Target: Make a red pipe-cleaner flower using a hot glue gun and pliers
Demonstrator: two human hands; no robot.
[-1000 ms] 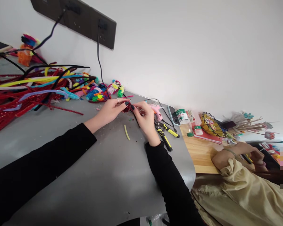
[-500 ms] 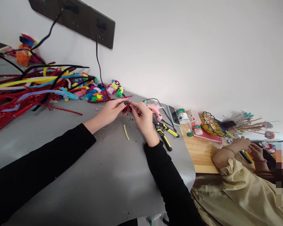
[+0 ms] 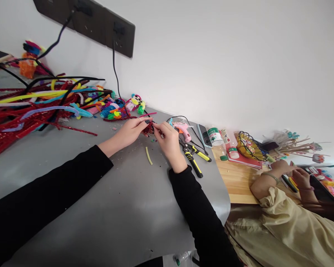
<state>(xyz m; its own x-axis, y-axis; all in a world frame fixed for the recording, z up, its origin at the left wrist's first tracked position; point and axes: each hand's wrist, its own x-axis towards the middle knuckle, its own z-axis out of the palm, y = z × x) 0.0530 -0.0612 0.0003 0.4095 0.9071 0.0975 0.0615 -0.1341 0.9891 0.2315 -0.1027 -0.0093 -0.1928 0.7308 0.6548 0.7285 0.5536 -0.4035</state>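
Note:
Over the grey mat (image 3: 100, 211), my left hand (image 3: 130, 130) has its fingers closed on a small dark red pipe-cleaner piece (image 3: 148, 128). The piece is partly covered by fingers, so its shape is unclear. My right hand (image 3: 169, 138) pinches at the right side of that same piece; what its fingertips hold is too small to make out. Below the hands lies a short pale yellow pipe-cleaner strip (image 3: 149, 156). Pliers with yellow and black handles (image 3: 194, 163) rest open just right of my right wrist, with a pink glue gun (image 3: 184, 130) behind them.
Many long pipe cleaners (image 3: 30, 115) spread over the left side, beside small fuzzy figures (image 3: 135, 102). A phone (image 3: 205, 135), a bottle (image 3: 215, 136) and a yellow basket (image 3: 247, 144) stand right. A co-worker's sleeve (image 3: 284, 207) is at far right. Cords hang from a wall socket strip (image 3: 108, 27).
My right fingers have shifted slightly at the red piece, and the thumb has moved a little. My left hand stays nearly still. The co-worker's hands at right have moved slightly.

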